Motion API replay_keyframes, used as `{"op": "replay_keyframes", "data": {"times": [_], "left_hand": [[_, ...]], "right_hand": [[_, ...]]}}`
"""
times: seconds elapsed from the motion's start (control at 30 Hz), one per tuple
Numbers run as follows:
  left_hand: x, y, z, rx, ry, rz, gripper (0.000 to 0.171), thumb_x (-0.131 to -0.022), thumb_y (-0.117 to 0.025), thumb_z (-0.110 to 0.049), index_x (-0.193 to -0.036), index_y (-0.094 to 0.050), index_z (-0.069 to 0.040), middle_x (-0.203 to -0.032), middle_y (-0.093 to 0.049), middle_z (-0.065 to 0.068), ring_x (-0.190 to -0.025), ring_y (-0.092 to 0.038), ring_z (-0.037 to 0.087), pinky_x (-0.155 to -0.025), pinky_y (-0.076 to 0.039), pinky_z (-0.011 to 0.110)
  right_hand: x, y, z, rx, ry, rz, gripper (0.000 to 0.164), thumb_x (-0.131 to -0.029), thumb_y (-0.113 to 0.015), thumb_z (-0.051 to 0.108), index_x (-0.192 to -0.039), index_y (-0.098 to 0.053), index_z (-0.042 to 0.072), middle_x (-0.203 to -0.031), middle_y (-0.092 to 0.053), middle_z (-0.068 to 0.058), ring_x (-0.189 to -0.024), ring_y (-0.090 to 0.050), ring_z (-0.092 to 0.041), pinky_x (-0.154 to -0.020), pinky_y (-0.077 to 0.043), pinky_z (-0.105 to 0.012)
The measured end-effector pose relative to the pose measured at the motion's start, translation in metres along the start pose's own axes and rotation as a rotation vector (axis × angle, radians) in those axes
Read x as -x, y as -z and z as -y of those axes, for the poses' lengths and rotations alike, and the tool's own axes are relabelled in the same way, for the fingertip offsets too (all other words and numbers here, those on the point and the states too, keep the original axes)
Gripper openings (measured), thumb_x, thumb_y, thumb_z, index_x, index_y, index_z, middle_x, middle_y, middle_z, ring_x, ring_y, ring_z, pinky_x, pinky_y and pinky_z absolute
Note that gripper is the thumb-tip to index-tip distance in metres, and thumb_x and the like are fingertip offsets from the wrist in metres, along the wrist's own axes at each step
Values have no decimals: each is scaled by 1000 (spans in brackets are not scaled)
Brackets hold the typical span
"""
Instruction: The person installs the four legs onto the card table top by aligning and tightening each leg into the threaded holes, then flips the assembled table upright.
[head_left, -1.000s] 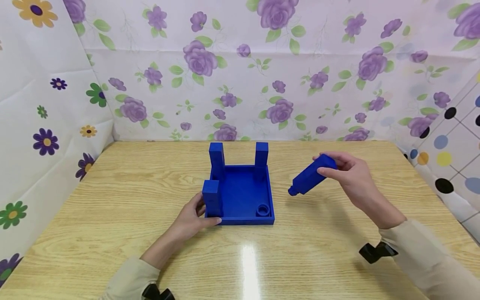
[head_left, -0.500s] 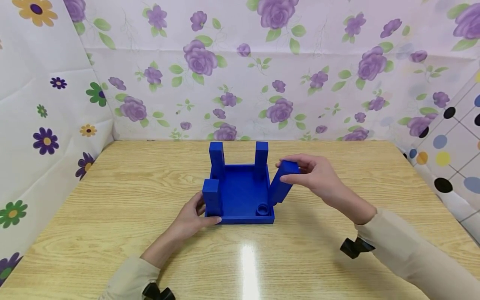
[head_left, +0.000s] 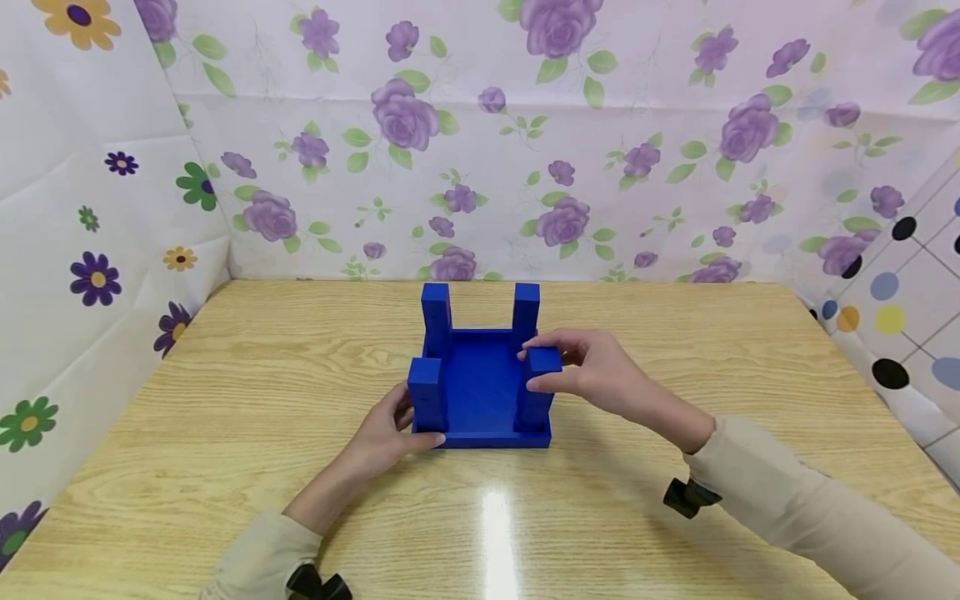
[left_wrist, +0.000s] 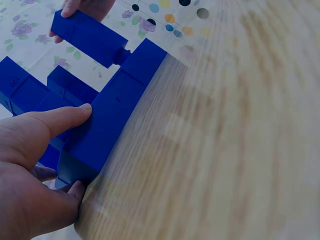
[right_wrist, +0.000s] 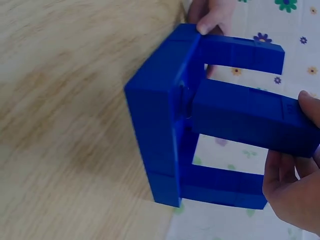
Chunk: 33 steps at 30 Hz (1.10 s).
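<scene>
A blue square base with a raised rim sits on the table, like a small upturned table. Blue square legs stand upright at its far left, far right and near left corners. My left hand grips the near left corner, thumb on the front rim. My right hand pinches a fourth blue leg near its top, over the near right corner. In the left wrist view, this leg has its narrow round end at the rim. The corner's round socket is hidden in the head view.
The wood-grain table extends around the base. Behind it hangs a purple-flowered cloth. Other patterned sheets border the left and right sides. Both sleeved wrists carry small black devices.
My right hand has brought the fourth leg leftward from beside the base to the near right corner, turning it from slanted to nearly upright. The left hand keeps its grip.
</scene>
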<state>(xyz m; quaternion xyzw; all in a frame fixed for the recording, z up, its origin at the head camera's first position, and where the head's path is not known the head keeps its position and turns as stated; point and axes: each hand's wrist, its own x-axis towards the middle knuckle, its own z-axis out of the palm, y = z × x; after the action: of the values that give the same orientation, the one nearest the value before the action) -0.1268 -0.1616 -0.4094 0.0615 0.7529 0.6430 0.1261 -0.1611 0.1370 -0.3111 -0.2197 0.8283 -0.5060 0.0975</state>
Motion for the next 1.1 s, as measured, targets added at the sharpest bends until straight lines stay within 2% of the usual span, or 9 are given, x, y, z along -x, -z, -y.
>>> {"op": "replay_keyframes", "data": {"times": [0.17, 0.37, 0.57, 0.77, 0.93, 1.1], "left_hand": [[0, 0, -1, 1, -1, 6, 84, -82, -77, -6, -150, -29, -8, -146, -39, 19, -137, -33, 37, -109, -32, 49], [1, 0, -1, -2, -2, -2, 83, -81, -77, -5, -150, -30, -7, -145, -40, 20, -136, -33, 37, -109, -31, 50], [0, 0, 0, 3, 7, 1, 83, -81, -77, -5, -150, -30, -7, -145, -40, 19, -136, -34, 37, -109, -32, 49], [0, -1, -1, -4, 7, -3, 83, -81, -77, -5, -149, -31, -8, -145, -40, 19, -136, -33, 38, -109, -31, 50], [0, -1, -2, -3, 5, -6, 83, -81, -77, -4, -149, -31, -7, -144, -41, 20, -136, -35, 38, -109, -32, 50], [0, 0, -2, -5, 4, -3, 83, -81, -77, -4, -150, -30, -7, -145, -40, 20, -136, -34, 38, -108, -33, 50]], "right_hand": [[-1, -3, -4, 54, 17, 6, 41, -81, -79, 21, -120, -69, 9, -112, -66, -3, -85, -58, -23, -73, -50, -35], [-1, -3, -6, 69, 51, 28, 42, -83, -78, 19, -122, -67, 8, -116, -66, -4, -93, -61, -23, -83, -51, -39], [-1, 4, -6, 113, 98, 136, 46, -86, -71, 9, -131, -60, 6, -127, -62, -8, -110, -61, -24, -92, -51, -42], [0, 15, -7, 91, 113, 235, 54, -88, -69, 4, -140, -52, 6, -135, -56, -11, -121, -54, -29, -95, -49, -42], [0, 16, -10, 96, 103, 225, 56, -88, -72, 11, -140, -52, 6, -135, -55, -13, -119, -56, -30, -94, -50, -41], [2, 10, -16, 91, 122, 174, 54, -88, -72, 13, -138, -53, 5, -133, -57, -12, -110, -62, -24, -92, -51, -39]]}}
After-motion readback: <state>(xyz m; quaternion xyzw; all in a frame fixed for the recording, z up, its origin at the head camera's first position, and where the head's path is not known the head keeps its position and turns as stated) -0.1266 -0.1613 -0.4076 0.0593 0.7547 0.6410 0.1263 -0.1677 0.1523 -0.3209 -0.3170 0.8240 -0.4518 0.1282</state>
